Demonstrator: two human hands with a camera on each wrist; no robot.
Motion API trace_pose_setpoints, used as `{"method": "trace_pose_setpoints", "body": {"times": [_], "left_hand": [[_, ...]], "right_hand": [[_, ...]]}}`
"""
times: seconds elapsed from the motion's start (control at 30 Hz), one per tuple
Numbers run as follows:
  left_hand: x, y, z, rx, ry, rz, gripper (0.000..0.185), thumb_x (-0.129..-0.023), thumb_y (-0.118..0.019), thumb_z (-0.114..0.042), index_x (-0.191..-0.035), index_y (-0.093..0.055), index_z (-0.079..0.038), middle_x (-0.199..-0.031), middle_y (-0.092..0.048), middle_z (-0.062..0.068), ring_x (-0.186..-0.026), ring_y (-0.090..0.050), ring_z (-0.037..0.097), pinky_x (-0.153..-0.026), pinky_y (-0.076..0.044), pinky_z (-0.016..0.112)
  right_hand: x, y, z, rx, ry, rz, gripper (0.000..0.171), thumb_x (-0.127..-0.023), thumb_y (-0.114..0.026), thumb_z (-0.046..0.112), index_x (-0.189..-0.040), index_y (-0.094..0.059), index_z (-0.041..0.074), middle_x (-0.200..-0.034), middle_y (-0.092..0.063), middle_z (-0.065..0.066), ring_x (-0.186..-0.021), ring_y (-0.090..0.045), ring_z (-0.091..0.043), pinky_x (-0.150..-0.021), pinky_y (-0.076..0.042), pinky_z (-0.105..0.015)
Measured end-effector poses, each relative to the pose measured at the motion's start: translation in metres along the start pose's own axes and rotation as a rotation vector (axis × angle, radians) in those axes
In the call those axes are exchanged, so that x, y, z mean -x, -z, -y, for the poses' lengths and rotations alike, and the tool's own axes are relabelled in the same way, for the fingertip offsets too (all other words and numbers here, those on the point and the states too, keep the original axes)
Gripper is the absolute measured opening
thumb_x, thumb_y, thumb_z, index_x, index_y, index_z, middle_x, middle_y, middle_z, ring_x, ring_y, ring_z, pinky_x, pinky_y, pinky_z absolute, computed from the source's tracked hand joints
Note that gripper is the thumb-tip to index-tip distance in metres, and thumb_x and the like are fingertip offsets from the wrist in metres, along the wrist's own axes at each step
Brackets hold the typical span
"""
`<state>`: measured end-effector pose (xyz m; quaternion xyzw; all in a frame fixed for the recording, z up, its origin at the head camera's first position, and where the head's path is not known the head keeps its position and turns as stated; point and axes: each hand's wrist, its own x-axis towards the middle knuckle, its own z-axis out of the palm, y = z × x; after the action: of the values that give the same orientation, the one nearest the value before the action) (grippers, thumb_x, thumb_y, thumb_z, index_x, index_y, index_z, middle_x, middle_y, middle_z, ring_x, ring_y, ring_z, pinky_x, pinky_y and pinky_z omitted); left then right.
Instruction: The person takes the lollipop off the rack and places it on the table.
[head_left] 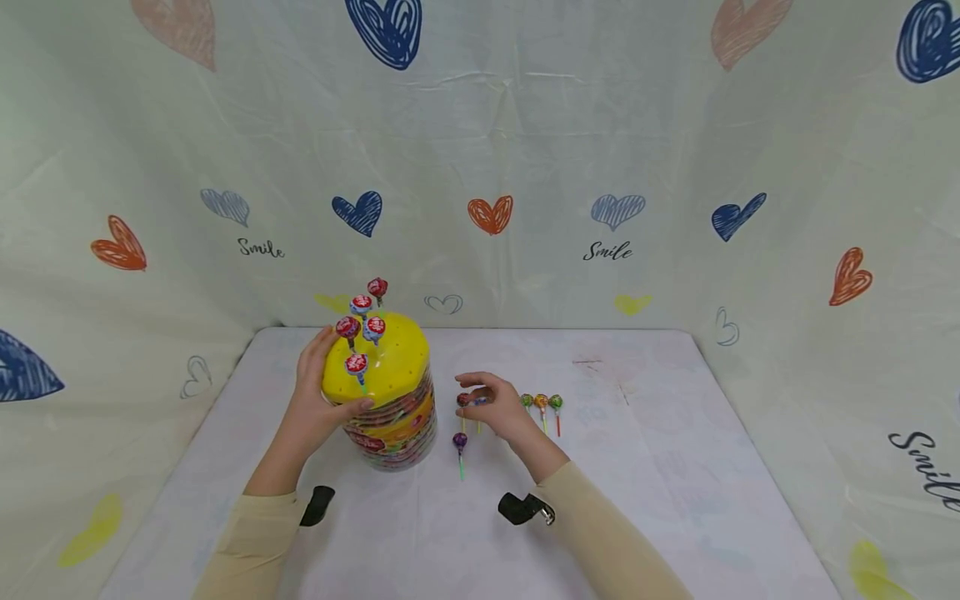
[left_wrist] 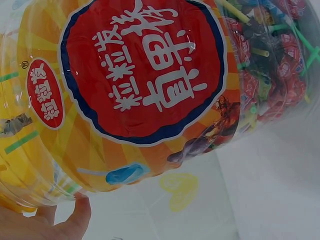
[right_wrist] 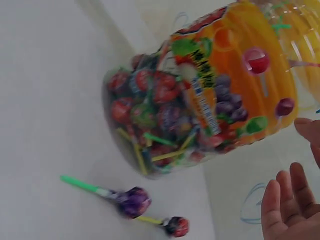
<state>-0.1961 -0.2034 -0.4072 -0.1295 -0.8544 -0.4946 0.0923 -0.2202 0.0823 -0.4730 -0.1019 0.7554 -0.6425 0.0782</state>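
A clear plastic jar (head_left: 393, 425) full of wrapped lollipops stands left of centre on the white table, capped by a yellow lid (head_left: 390, 358) with small holes. Several red-wrapped lollipops (head_left: 362, 307) stand upright in the lid. My left hand (head_left: 330, 379) grips the lid's left side, thumb at the front; its thumb (left_wrist: 75, 215) shows under the jar's red label (left_wrist: 142, 65). My right hand (head_left: 468, 390) hovers just right of the jar with loosely bent fingers (right_wrist: 287, 200), holding nothing. Below it lie a red lollipop (right_wrist: 177, 226) and a purple lollipop (head_left: 460, 440).
Three more lollipops (head_left: 541, 402) lie side by side just right of my right hand. The table (head_left: 660, 467) is covered in white cloth, and a heart-printed curtain (head_left: 615, 208) closes the back and both sides.
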Motion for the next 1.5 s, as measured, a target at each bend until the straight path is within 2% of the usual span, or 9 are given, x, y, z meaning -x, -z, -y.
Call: {"method": "trace_pose_setpoints", "body": {"times": [0.13,0.27,0.4,0.5,0.67,0.93,1.13,1.33,1.5], "left_hand": [[0.0,0.0,-0.001,0.012,0.0,0.007,0.098,-0.08,-0.081,-0.015,-0.155,-0.017,-0.011,-0.16,-0.002,0.011,-0.142,-0.012,0.041,-0.11,-0.022,0.064],[0.0,0.0,0.0,0.005,0.002,0.006,0.1,-0.08,-0.082,-0.016,-0.155,-0.017,-0.012,-0.16,-0.002,0.011,-0.141,-0.014,0.041,-0.11,-0.023,0.064],[0.0,0.0,0.002,-0.005,-0.007,0.0,0.1,-0.079,-0.082,-0.018,-0.155,-0.017,-0.011,-0.16,-0.002,0.012,-0.141,-0.014,0.042,-0.109,-0.025,0.065],[0.0,0.0,0.003,-0.003,-0.01,-0.002,0.1,-0.08,-0.082,-0.019,-0.155,-0.017,-0.012,-0.16,-0.002,0.012,-0.141,-0.014,0.043,-0.108,-0.025,0.065],[0.0,0.0,0.004,0.009,-0.025,0.004,0.099,-0.08,-0.081,-0.019,-0.155,-0.016,-0.011,-0.16,-0.001,0.013,-0.14,-0.014,0.043,-0.109,-0.023,0.066],[0.0,0.0,0.006,0.005,-0.041,-0.001,0.098,-0.08,-0.081,-0.019,-0.155,-0.018,-0.011,-0.16,-0.002,0.013,-0.14,-0.015,0.043,-0.109,-0.022,0.066],[0.001,0.001,0.005,0.004,-0.044,0.001,0.098,-0.081,-0.081,-0.019,-0.155,-0.018,-0.011,-0.16,-0.002,0.013,-0.141,-0.014,0.043,-0.109,-0.022,0.066],[0.001,0.001,0.005,0.0,-0.038,0.003,0.098,-0.081,-0.081,-0.018,-0.155,-0.017,-0.011,-0.16,-0.002,0.013,-0.14,-0.015,0.043,-0.109,-0.023,0.066],[0.001,0.0,0.005,0.0,-0.032,0.005,0.098,-0.082,-0.08,-0.016,-0.155,-0.016,-0.011,-0.16,-0.001,0.013,-0.14,-0.016,0.043,-0.108,-0.025,0.065]], "right_hand": [[-0.002,0.002,0.026,-0.131,0.098,0.023,0.048,-0.083,-0.072,-0.003,-0.129,-0.059,0.003,-0.125,-0.057,-0.013,-0.105,-0.056,-0.031,-0.08,-0.055,-0.028],[-0.005,0.0,0.044,-0.186,0.181,0.054,0.049,-0.084,-0.071,-0.006,-0.131,-0.057,0.001,-0.127,-0.056,-0.013,-0.103,-0.056,-0.023,-0.084,-0.054,-0.03],[-0.011,-0.003,0.06,-0.197,0.324,0.118,0.05,-0.083,-0.07,-0.01,-0.131,-0.056,-0.001,-0.129,-0.055,-0.015,-0.111,-0.053,-0.032,-0.097,-0.048,-0.042],[-0.015,-0.009,0.073,-0.208,0.43,0.188,0.052,-0.082,-0.07,-0.012,-0.132,-0.053,-0.004,-0.131,-0.054,-0.017,-0.116,-0.05,-0.039,-0.102,-0.044,-0.049],[-0.019,-0.019,0.091,-0.212,0.52,0.285,0.056,-0.082,-0.068,-0.015,-0.134,-0.049,-0.007,-0.135,-0.05,-0.02,-0.121,-0.048,-0.036,-0.107,-0.039,-0.047],[-0.02,-0.031,0.106,-0.111,0.548,0.362,0.064,-0.08,-0.069,-0.013,-0.139,-0.045,-0.004,-0.144,-0.044,-0.014,-0.13,-0.045,-0.023,-0.11,-0.036,-0.04],[-0.019,-0.035,0.115,0.0,0.55,0.366,0.068,-0.08,-0.073,-0.003,-0.142,-0.046,0.003,-0.147,-0.043,-0.007,-0.129,-0.044,-0.011,-0.109,-0.037,-0.034],[-0.02,-0.036,0.117,0.061,0.517,0.352,0.069,-0.08,-0.075,0.005,-0.143,-0.048,0.008,-0.144,-0.047,-0.003,-0.128,-0.044,-0.012,-0.108,-0.037,-0.032],[-0.021,-0.037,0.117,0.057,0.488,0.356,0.069,-0.081,-0.075,0.006,-0.144,-0.048,0.011,-0.143,-0.049,0.0,-0.127,-0.044,-0.014,-0.108,-0.037,-0.032]]}}
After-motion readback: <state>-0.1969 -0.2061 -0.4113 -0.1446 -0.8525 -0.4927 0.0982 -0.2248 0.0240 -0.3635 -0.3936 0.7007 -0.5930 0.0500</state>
